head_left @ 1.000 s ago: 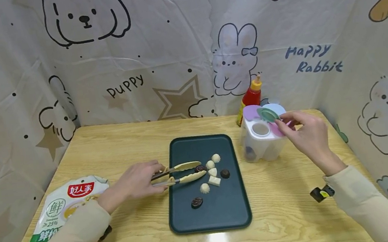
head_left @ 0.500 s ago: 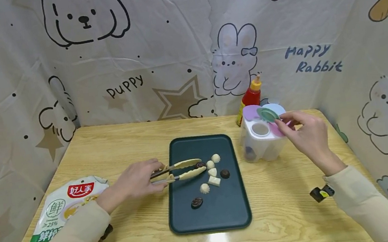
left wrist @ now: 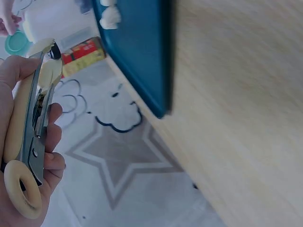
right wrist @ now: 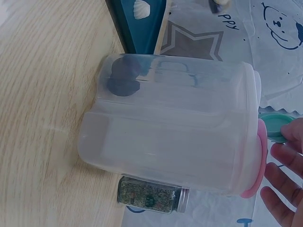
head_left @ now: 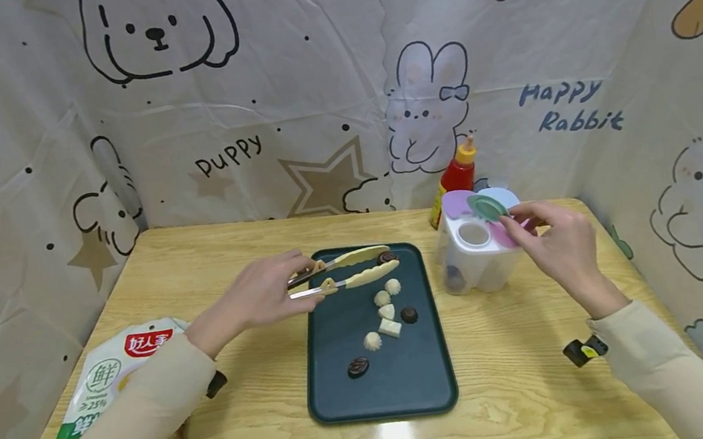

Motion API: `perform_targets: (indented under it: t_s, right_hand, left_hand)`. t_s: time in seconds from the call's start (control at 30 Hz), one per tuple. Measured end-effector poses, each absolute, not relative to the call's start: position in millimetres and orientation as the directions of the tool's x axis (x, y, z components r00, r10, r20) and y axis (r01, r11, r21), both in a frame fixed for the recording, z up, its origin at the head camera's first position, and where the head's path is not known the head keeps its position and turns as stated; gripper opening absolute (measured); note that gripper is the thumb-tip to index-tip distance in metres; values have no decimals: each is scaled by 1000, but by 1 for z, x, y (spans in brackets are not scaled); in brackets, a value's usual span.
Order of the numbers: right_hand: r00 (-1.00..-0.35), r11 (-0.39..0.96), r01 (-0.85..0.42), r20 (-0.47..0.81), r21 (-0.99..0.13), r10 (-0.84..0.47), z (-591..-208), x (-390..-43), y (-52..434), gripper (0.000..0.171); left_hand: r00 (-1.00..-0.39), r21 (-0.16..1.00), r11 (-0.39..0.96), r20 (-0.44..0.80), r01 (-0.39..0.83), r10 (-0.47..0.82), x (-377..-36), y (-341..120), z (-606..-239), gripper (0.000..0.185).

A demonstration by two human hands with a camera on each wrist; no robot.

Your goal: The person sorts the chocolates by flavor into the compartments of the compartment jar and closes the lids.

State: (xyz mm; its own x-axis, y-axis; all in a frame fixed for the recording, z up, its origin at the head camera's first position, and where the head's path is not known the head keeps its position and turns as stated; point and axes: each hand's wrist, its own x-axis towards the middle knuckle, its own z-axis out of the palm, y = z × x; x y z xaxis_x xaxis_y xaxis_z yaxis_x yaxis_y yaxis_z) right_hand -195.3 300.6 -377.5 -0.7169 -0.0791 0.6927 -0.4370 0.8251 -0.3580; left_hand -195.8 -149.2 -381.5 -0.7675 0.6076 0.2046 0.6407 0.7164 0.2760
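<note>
My left hand (head_left: pixel 267 291) grips a pair of tongs (head_left: pixel 360 256) with cream-coloured tips. Between those tips a dark chocolate (head_left: pixel 387 256) is held above the far end of the dark green tray (head_left: pixel 390 398). On the tray lie several white chocolates (head_left: pixel 390 327), a round dark chocolate (head_left: pixel 409 315) and an oval dark one (head_left: pixel 358 367). At the right, my right hand (head_left: pixel 560 239) pinches the raised green lid (head_left: pixel 487 207) of a clear storage container (head_left: pixel 482 272). One round opening shows in the container's top, and dark pieces (right wrist: pixel 124 75) sit inside it.
Behind the container stands a red squeeze bottle (head_left: pixel 458 176) with a yellow cap. A glass spice jar (right wrist: pixel 150 194) stands beside the container in the right wrist view. A food pouch (head_left: pixel 112 388) lies at the left, partly under my left arm. A printed curtain (head_left: pixel 306 91) encloses the table.
The tongs, gripped by my left hand, have lifted the dark chocolate from the tray's middle and moved it away from me and slightly right. My right hand keeps holding the green lid up.
</note>
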Motion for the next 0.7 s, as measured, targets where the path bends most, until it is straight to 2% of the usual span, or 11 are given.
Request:
perform_targets:
  t_s: [0.53, 0.7]
  right_hand:
    - [-726, 830, -428, 682, -357, -82, -375, -196, 301, 14]
    - [-732, 836, -419, 677, -355, -79, -376, -196, 301, 15]
  left_hand:
    - [-689, 270, 635, 247, 724, 681, -218, -81, -352, 49]
    - [-688, 271, 634, 239, 725, 685, -223, -64, -350, 48]
